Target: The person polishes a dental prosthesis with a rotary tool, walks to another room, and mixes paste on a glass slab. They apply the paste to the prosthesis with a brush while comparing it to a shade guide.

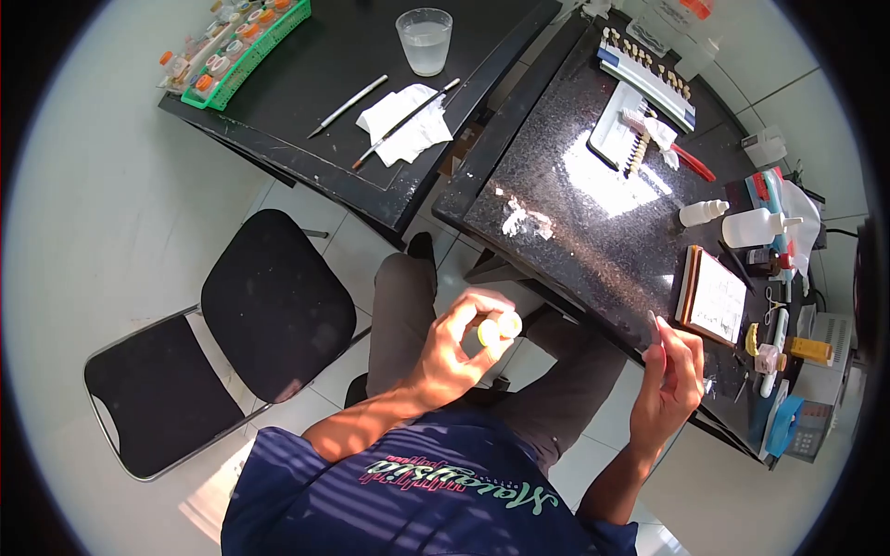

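My left hand (461, 350) is raised over my lap, its fingers closed around a small, round, yellow-and-cream piece (499, 328). Sunlight washes out much of this piece's detail. On the other side, my right hand (669, 385) is at the front edge of the dark speckled worktop (603, 269). Its thumb and fingers come together in a pinch, and I cannot tell what is between them. Just beyond these fingers lies a wood-edged block with a white top (714, 295).
White dropper bottles (753, 228), a tooth shade guide (649, 83) and a red-handled brush (693, 163) occupy the worktop. White scraps (527, 221) lie near its left edge. The black table holds a water cup (425, 44), a brush on tissue (408, 125) and a green basket (250, 60). A black chair (278, 306) stands left.
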`<action>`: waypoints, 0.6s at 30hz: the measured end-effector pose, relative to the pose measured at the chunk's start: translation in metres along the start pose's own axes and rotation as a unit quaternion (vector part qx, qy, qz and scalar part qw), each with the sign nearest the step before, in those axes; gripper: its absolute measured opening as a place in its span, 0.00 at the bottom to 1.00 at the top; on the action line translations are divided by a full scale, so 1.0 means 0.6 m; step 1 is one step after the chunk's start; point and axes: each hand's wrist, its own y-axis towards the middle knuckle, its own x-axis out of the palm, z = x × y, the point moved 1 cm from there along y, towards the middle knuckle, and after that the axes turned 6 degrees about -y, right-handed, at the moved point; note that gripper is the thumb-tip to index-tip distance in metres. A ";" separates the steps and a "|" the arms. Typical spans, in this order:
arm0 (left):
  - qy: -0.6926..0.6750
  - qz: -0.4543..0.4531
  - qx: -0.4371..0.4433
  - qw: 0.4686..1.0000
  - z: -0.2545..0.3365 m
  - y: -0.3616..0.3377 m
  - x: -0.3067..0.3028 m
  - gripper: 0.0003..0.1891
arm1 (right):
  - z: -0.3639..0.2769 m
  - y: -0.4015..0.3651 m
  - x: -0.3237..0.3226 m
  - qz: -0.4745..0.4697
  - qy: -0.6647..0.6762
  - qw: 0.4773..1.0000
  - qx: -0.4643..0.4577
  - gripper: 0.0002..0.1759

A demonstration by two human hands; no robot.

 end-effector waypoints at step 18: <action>0.083 -0.163 -0.047 0.982 0.008 -0.059 0.196 0.15 | 0.160 -0.161 -0.196 0.151 -0.006 0.981 0.125 0.12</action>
